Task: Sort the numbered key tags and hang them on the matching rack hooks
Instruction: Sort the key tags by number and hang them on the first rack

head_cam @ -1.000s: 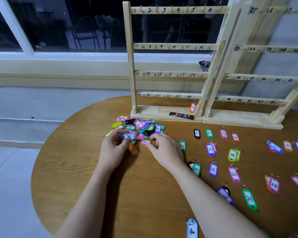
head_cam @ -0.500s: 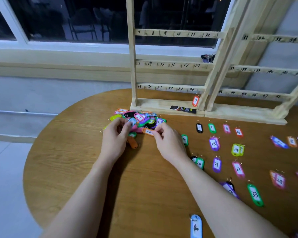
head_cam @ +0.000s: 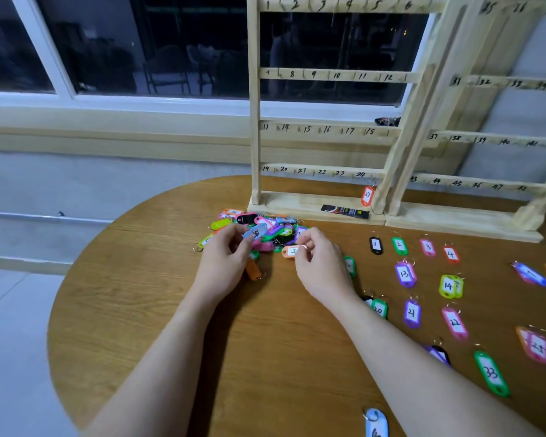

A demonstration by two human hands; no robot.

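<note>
I am working at the near edge of the tag pile [head_cam: 259, 231], which is lying on the round table [head_cam: 139, 310] just in front of the left foot of the wooden rack [head_cam: 316, 203], my landmark for everything here. My left hand [head_cam: 224, 263] is pinching a pale blue tag [head_cam: 255, 232] between thumb and curled fingers, lifting it off the pile so its label is facing me; it is reading as 38 or 39, too blurred to settle. My right hand [head_cam: 319, 263] is pinching the ring end of an orange tag [head_cam: 290, 251], fingers curled tight, the tag sticking out flat toward the pile; its number is not legible to me. To do this step well, I am judging that each tag should be turned label up and read before it goes anywhere, then laid in the sorted rows [head_cam: 423, 279], which are spreading out in front of the rack's right half, keeping number order and gaps for missing ones. Rings are tangling in the pile, so I should be lifting slowly. One orange hung tag [head_cam: 367, 195] is dangling off the rack's lowest rail, its number blurred.
</note>
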